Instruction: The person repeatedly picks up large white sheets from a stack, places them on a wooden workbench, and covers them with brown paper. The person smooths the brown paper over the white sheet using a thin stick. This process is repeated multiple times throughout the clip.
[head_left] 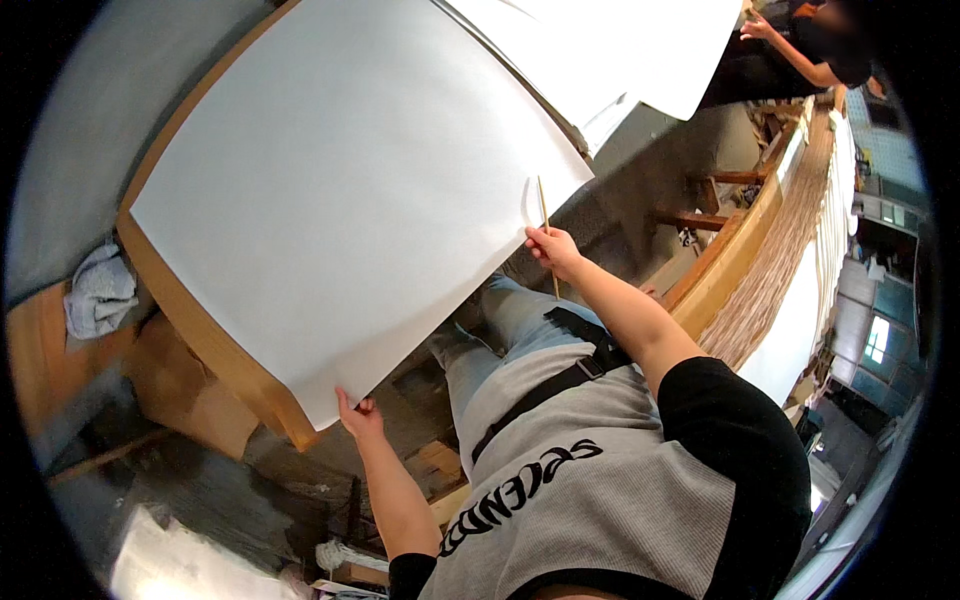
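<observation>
A large white sheet (350, 170), likely paper, lies spread over a brown board (240, 395) in front of me. My left hand (362, 414) is closed on the sheet's near left corner, with the thumb on top and the fingers curled at the edge. My right hand (551, 250) is closed round a thin wooden stick (543, 200) at the sheet's near right edge. The stick points away from me across the sheet, and its lower end shows beneath my wrist. The sheet bulges slightly beside the stick; whether my right fingers also pinch the sheet cannot be made out.
More white sheets (620, 50) lie beyond at the upper right. A long wooden bench (760, 240) with a stack of sheets runs along the right. Another person's hand (758, 28) is at the far right. A grey cloth (100, 292) sits on the left.
</observation>
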